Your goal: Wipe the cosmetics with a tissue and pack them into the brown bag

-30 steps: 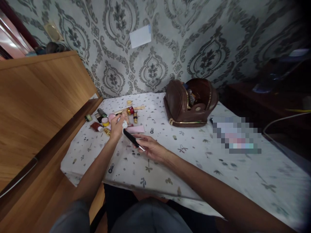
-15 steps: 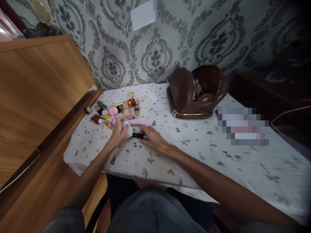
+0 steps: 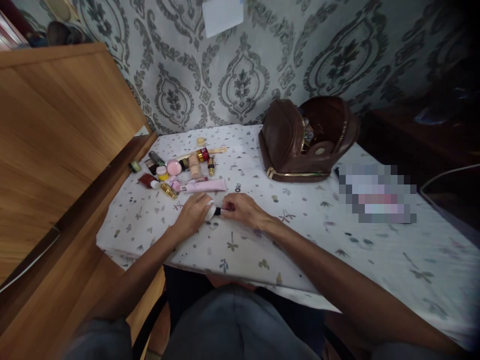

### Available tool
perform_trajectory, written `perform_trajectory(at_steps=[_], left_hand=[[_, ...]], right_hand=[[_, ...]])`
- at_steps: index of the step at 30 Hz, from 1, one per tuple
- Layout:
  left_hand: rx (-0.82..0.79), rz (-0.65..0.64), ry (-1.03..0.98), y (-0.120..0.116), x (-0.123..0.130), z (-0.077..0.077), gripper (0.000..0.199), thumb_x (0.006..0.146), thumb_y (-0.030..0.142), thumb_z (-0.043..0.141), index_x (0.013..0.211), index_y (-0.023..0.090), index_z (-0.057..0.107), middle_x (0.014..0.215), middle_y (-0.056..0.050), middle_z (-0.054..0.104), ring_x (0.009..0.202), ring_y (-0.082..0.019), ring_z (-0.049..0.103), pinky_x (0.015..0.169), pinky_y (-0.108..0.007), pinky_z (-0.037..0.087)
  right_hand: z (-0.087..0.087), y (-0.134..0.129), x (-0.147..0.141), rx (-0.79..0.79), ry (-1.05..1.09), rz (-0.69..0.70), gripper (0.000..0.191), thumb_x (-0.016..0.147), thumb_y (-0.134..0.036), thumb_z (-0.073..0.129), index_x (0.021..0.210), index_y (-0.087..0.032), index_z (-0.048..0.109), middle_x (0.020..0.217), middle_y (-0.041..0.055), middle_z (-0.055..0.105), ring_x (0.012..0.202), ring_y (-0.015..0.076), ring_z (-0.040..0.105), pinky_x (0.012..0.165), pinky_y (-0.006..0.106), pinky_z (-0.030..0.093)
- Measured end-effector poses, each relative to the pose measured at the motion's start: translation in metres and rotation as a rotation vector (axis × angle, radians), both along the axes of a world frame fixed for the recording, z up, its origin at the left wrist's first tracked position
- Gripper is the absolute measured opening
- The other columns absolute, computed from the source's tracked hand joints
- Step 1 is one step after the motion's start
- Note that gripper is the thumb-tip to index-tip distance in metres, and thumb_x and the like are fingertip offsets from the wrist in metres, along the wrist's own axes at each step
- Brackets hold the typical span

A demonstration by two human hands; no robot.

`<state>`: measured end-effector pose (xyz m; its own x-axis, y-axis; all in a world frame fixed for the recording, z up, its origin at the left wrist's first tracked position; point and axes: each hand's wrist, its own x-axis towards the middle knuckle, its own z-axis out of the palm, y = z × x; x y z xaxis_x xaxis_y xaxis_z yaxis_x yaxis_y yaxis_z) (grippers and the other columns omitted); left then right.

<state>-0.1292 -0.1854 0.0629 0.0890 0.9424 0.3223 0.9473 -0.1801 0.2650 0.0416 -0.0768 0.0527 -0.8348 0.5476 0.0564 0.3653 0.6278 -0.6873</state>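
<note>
My left hand (image 3: pixel 194 214) is closed around a white wipe (image 3: pixel 210 212), which wraps one end of a small black tube (image 3: pixel 217 211). The fingers of my right hand (image 3: pixel 240 207) pinch the tube's other end. Just beyond my hands lies a pink tube (image 3: pixel 205 186). Behind and left of it are a gold tube (image 3: pixel 168 190), a dark red tube with a white cap (image 3: pixel 147 180), a pink round jar (image 3: pixel 174 167), a beige bottle (image 3: pixel 194 166) and a red and gold jar (image 3: pixel 203 154).
An unzipped brown bag (image 3: pixel 296 142) stands at the back of the patterned cloth (image 3: pixel 292 240). To its right lies a blurred flat item (image 3: pixel 375 195). A wooden panel (image 3: pixel 67 110) borders the left side.
My left hand has moved right with the wipe, now covering more of the black tube. The fingers of my right hand have closed on the tube's end. The pink tube is more exposed.
</note>
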Motion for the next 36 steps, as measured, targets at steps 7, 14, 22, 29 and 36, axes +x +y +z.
perform_trajectory(at_steps=[7,14,22,29,36], left_hand=[[0.031,0.196,-0.031,-0.024,-0.054,-0.005,0.02,0.097,0.023,0.041,0.085,0.02,0.056,0.097,-0.009,0.062,0.096,-0.024,0.058,0.088,-0.038,0.048],[0.085,0.198,-0.111,-0.018,-0.032,0.017,0.021,0.098,0.029,0.041,0.087,0.02,0.057,0.092,-0.007,0.062,0.092,-0.024,0.057,0.085,-0.036,0.046],[-0.024,0.056,-0.011,0.002,0.019,0.01,0.018,0.096,0.019,0.04,0.086,0.02,0.055,0.092,-0.008,0.06,0.091,-0.023,0.057,0.082,-0.035,0.048],[-0.019,0.172,0.094,-0.017,-0.033,0.006,0.017,0.096,0.022,0.042,0.087,0.02,0.057,0.098,-0.011,0.065,0.097,-0.027,0.059,0.087,-0.04,0.049],[0.119,0.343,-0.039,-0.03,-0.065,0.016,0.019,0.097,0.028,0.04,0.087,0.02,0.055,0.087,-0.007,0.063,0.085,-0.024,0.059,0.078,-0.035,0.048]], right_hand=[[0.001,0.002,0.001,-0.016,0.017,-0.003,0.008,0.075,-0.023,0.072,0.073,-0.018,0.067,0.07,-0.0012,0.061,0.064,0.0123,0.052,0.063,0.024,0.036],[-0.002,-0.004,-0.001,0.078,0.057,0.039,0.004,0.075,-0.016,0.07,0.078,-0.018,0.067,0.078,0.0013,0.062,0.073,0.0151,0.055,0.069,0.026,0.04],[-0.008,-0.013,-0.002,0.331,0.102,0.105,0.006,0.084,-0.013,0.063,0.084,-0.018,0.061,0.085,0.0047,0.063,0.083,0.0196,0.056,0.076,0.029,0.041],[-0.004,-0.013,-0.001,0.415,0.062,0.123,0.004,0.086,-0.015,0.063,0.085,-0.019,0.062,0.087,0.0074,0.065,0.085,0.0213,0.057,0.077,0.031,0.041],[-0.003,-0.012,0.001,0.145,0.101,0.001,0.001,0.083,-0.02,0.064,0.082,-0.019,0.064,0.079,0.0018,0.066,0.07,0.0156,0.057,0.067,0.027,0.04]])
